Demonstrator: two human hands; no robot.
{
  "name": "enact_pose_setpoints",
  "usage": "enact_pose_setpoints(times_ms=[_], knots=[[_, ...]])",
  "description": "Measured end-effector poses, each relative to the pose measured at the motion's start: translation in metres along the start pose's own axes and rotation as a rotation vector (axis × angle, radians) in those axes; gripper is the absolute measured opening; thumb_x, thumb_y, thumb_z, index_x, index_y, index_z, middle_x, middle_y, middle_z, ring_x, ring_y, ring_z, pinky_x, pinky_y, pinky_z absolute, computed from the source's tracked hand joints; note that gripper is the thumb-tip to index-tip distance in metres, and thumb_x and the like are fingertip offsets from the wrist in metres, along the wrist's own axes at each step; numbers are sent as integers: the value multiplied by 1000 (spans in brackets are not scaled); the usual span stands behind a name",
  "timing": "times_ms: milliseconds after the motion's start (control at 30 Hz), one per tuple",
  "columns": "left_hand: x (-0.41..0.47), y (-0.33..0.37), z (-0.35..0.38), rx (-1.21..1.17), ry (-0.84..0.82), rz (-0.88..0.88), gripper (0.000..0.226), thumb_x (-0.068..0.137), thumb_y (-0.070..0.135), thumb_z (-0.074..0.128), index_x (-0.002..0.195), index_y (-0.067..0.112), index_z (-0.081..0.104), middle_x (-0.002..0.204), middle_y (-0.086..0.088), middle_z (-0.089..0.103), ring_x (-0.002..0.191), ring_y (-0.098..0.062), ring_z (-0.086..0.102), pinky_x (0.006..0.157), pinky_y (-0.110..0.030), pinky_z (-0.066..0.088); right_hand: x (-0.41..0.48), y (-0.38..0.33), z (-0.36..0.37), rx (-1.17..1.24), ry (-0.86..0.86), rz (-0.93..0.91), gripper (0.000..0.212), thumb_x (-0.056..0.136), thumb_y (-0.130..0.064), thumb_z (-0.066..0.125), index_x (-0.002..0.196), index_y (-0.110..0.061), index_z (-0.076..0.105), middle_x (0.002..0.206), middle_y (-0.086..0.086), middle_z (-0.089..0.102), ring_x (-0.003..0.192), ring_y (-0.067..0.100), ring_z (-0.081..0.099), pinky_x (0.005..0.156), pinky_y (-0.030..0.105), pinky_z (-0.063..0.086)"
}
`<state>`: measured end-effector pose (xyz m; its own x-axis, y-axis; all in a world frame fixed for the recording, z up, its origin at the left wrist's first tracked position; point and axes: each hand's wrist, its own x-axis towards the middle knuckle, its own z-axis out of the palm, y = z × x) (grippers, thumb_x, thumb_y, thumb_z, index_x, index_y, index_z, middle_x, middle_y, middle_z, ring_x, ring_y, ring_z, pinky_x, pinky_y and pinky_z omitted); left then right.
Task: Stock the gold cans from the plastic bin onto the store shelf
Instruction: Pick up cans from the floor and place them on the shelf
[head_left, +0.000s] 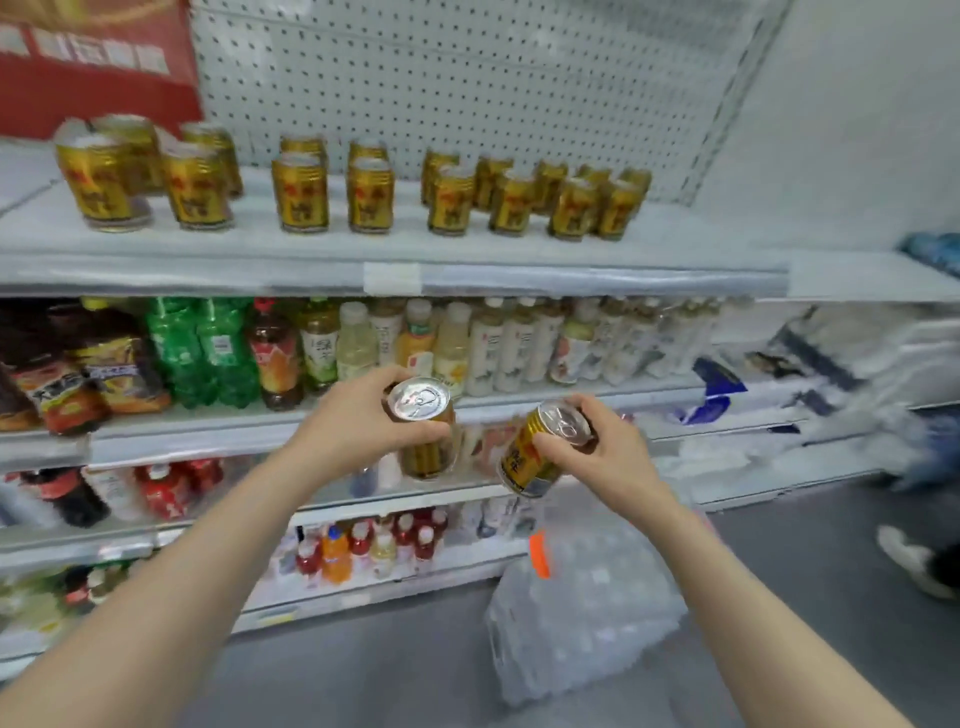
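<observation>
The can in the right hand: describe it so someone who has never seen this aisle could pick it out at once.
Below the top shelf lined with gold cans, two hands hover before the bottled drinks. The right hand grips a gold can near its silver lid. Unlike the upright can in the left hand, this one tilts, base down to the left.

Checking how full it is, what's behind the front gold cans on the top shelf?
More gold cans stand behind them, then the white pegboard. A red carton sits at the rear left. Front cans hide most of each back can.
</observation>
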<state>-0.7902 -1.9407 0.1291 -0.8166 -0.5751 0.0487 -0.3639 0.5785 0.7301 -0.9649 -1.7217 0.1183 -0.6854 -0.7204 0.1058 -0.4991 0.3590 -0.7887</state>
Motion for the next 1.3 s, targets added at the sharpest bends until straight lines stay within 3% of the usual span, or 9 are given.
enact_pose_setpoints(times_ms=[200,400,600,767,900,1033,1133,1233,1300], knots=[[79,112,51,-36,4,117,61,57,70,74,107,39,58,102,19,65,92,-5,61,81,-37,55,39,33,-141,-50,115,-15,40,77,-45,76,111,-36,56,99,-17,66,87,-1,63,64,10,46],[164,180,73,15,9,200,56,62,67,74,107,37,57,96,21,64,86,1,59,70,-27,52,101,65,-219,-89,143,-18,41,78,-53,72,112,-39,54,102,-17,66,91,1,63,74,23,51],[253,220,85,14,23,289,57,61,64,77,108,39,56,98,22,63,90,3,58,73,-24,52,167,81,-258,-168,182,-39,44,81,-52,69,117,-40,48,103,-22,60,89,-3,60,71,19,49],[321,251,100,24,-13,301,66,62,63,76,117,32,58,105,16,65,95,-5,60,81,-32,55,220,99,-287,-185,234,-61,45,80,-50,70,118,-34,52,111,-13,51,99,4,55,84,26,48],[367,275,117,84,-19,309,62,64,62,74,115,31,59,103,14,66,91,-5,60,78,-31,55,260,115,-314,-207,264,-87,43,79,-49,71,116,-32,54,108,-16,49,95,1,55,75,19,43],[406,298,134,116,-6,252,63,64,66,72,115,31,59,99,12,66,89,-10,62,74,-36,58,300,133,-337,-191,261,-111,46,78,-51,71,117,-34,54,111,-14,49,97,4,56,76,23,46],[438,312,152,192,12,214,67,67,65,70,120,26,56,105,8,65,92,-12,60,75,-34,56,331,146,-353,-202,221,-160,46,78,-52,71,117,-34,54,114,-11,49,100,3,55,85,25,47],[468,318,169,230,-9,168,76,67,62,70,130,24,52,116,5,62,98,-15,58,75,-30,51,358,158,-367,-233,179,-191,45,79,-50,70,117,-33,55,112,-12,48,96,0,54,84,23,46],[484,319,178,263,-34,122,82,66,62,69,135,24,48,126,2,59,106,-17,56,83,-34,52,375,165,-374,-271,162,-213,46,81,-48,69,121,-30,55,111,-10,48,95,1,54,84,24,46]])
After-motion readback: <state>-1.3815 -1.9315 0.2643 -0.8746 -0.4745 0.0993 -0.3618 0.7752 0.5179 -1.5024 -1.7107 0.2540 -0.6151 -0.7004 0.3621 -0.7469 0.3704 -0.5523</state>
